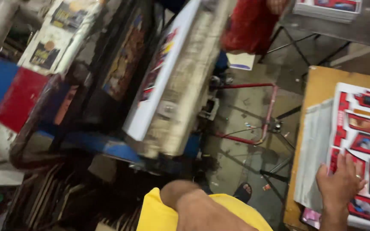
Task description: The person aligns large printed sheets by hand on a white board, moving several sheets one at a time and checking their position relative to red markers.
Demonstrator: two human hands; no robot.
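My right hand (340, 183) lies flat, fingers slightly apart and a ring on one finger, on the top of a stack of red-and-white printed card sheets (365, 128). The stack sits on a wooden board table (317, 85) at the right. My thumb is at the left edge of the top sheet. My left hand is out of view. A bare arm with a yellow sleeve (193, 209) shows at the bottom centre. To the left stands a large worn press (185, 85) with a printed white sheet (159, 77) on its tilted plate.
A person in red (249, 25) stands behind the press, beside a grey table with another stack of printed sheets (330, 6). A red metal bar frame (270, 107) crosses the concrete floor. A sandalled foot (245, 190) is near the press base.
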